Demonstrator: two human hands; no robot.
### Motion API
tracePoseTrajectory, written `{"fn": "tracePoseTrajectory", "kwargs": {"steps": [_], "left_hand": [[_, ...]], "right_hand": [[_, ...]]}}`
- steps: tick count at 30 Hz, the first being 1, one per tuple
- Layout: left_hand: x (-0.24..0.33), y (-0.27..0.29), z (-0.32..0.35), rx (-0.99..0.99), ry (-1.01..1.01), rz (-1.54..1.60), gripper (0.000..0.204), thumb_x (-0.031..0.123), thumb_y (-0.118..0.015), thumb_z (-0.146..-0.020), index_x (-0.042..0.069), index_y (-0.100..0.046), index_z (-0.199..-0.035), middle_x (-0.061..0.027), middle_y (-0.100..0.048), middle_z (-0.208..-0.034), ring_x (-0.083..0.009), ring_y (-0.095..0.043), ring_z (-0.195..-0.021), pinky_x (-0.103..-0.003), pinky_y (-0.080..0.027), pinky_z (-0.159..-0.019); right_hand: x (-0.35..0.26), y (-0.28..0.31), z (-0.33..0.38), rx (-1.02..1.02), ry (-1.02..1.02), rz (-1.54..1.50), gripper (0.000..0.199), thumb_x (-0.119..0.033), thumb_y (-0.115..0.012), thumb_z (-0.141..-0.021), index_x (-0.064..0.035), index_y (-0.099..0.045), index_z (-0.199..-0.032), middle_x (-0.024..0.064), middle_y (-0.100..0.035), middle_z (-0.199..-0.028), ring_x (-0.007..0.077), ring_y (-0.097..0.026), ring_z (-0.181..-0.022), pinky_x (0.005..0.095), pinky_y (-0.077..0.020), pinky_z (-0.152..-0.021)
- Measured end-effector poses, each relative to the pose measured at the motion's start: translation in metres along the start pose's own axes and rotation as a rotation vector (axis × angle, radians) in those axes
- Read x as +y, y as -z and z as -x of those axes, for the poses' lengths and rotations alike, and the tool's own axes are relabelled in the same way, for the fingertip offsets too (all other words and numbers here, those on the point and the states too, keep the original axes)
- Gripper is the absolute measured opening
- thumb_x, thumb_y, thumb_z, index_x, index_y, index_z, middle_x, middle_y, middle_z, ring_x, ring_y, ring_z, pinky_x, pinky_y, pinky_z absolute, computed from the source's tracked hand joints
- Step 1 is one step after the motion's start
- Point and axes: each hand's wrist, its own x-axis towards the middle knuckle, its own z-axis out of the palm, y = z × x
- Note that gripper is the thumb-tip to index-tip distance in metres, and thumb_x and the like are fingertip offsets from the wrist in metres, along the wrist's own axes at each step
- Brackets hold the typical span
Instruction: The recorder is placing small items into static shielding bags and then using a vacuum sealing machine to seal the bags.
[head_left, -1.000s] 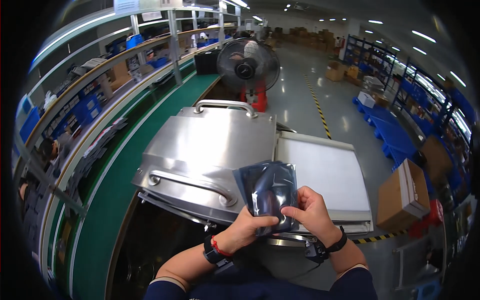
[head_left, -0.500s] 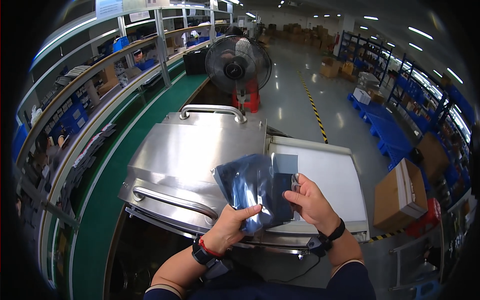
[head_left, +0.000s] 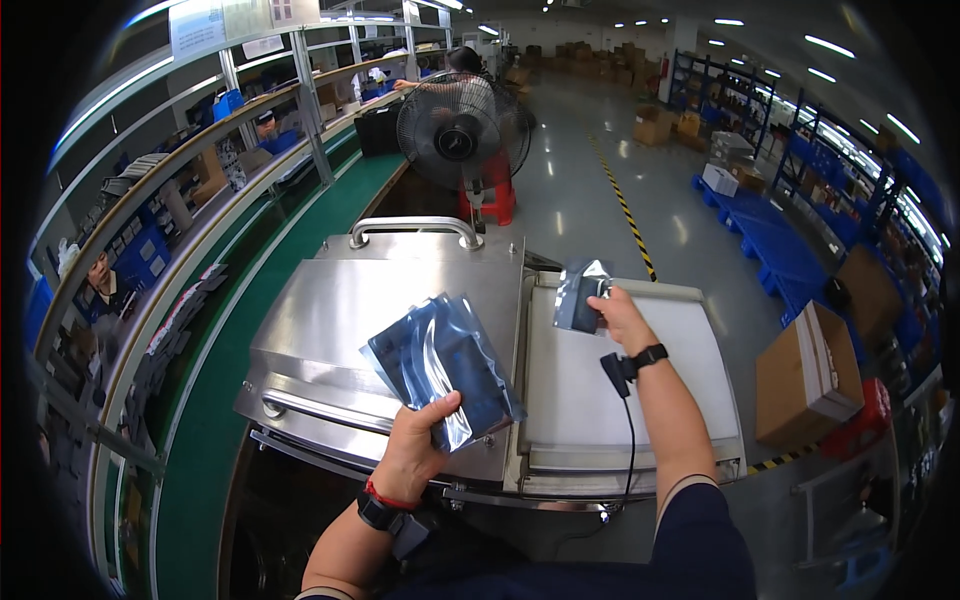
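My left hand [head_left: 418,440] grips a fanned stack of shiny blue-grey antistatic bags [head_left: 440,360], thumb on top, above the stainless steel machine cover [head_left: 340,330]. Farther off to the right, my right hand [head_left: 622,318] pinches a single antistatic bag [head_left: 578,305] by its right side. A dark flat item shows inside that bag. It is held over the far part of the white conveyor belt [head_left: 630,390]; whether it touches the belt I cannot tell. Both wrists wear dark bands, and a cable [head_left: 632,450] hangs from the right one.
A black standing fan [head_left: 462,140] rises beyond the machine, near a red stool [head_left: 490,195]. To the left runs a green-topped bench [head_left: 225,365] with shelving. At right are a cardboard box [head_left: 808,380] and a blue pallet [head_left: 750,235]. Other people sit along the bench line.
My right hand has moved forward and away from the stack with one bag, out over the belt. My left hand has shifted slightly left with the remaining bags.
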Motion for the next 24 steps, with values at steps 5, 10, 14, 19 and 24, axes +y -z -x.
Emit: {"fn": "tracePoseTrajectory", "kwargs": {"steps": [5, 10, 14, 19, 24], "left_hand": [[-0.022, 0.013, -0.001, 0.038, 0.081, -0.054, 0.038, -0.001, -0.066, -0.078, 0.001, -0.053, -0.113, -0.0077, -0.062, -0.097, -0.0221, -0.062, -0.087, -0.037, -0.052, -0.08], [-0.028, 0.012, 0.002, 0.02, 0.114, -0.032, 0.042, -0.002, -0.064, -0.077, 0.0, -0.049, -0.117, -0.0108, -0.061, -0.103, -0.0241, -0.062, -0.093, -0.039, -0.051, -0.086], [-0.028, 0.019, 0.003, 0.013, 0.109, -0.041, 0.046, 0.0, -0.065, -0.077, 0.0, -0.048, -0.119, -0.0115, -0.06, -0.105, -0.0248, -0.061, -0.097, -0.04, -0.05, -0.088], [-0.022, 0.019, 0.015, -0.03, 0.133, 0.024, 0.05, 0.0, -0.067, -0.076, 0.0, -0.045, -0.121, -0.0117, -0.06, -0.108, -0.024, -0.061, -0.098, -0.039, -0.051, -0.086], [-0.008, 0.008, 0.052, -0.029, 0.099, 0.003, 0.052, 0.001, -0.069, -0.073, 0.0, -0.048, -0.121, -0.0108, -0.061, -0.107, -0.0229, -0.061, -0.098, -0.038, -0.05, -0.088]], "right_hand": [[0.04, -0.005, -0.059, 0.124, 0.012, 0.131, 0.032, 0.003, -0.06, -0.078, 0.0042, -0.053, -0.109, 0.0134, -0.061, -0.099, 0.0236, -0.06, -0.087, 0.036, -0.0486, -0.076], [0.043, 0.014, -0.092, 0.258, -0.069, -0.131, 0.022, 0.009, -0.057, -0.079, 0.0053, -0.054, -0.101, 0.0121, -0.06, -0.094, 0.0235, -0.06, -0.08, 0.0365, -0.0496, -0.069], [0.045, 0.004, -0.104, 0.406, -0.133, -0.217, 0.016, 0.009, -0.061, -0.077, 0.0027, -0.056, -0.091, 0.011, -0.058, -0.089, 0.0224, -0.058, -0.072, 0.0337, -0.0482, -0.061], [0.045, 0.008, -0.115, 0.489, -0.106, -0.263, 0.018, 0.007, -0.063, -0.077, 0.0023, -0.055, -0.092, 0.0109, -0.058, -0.089, 0.0209, -0.058, -0.071, 0.0313, -0.0477, -0.06], [0.025, 0.003, -0.12, 0.474, 0.01, -0.201, 0.025, 0.008, -0.061, -0.077, 0.0038, -0.051, -0.099, 0.0123, -0.058, -0.091, 0.0214, -0.058, -0.075, 0.0335, -0.0478, -0.064]]}}
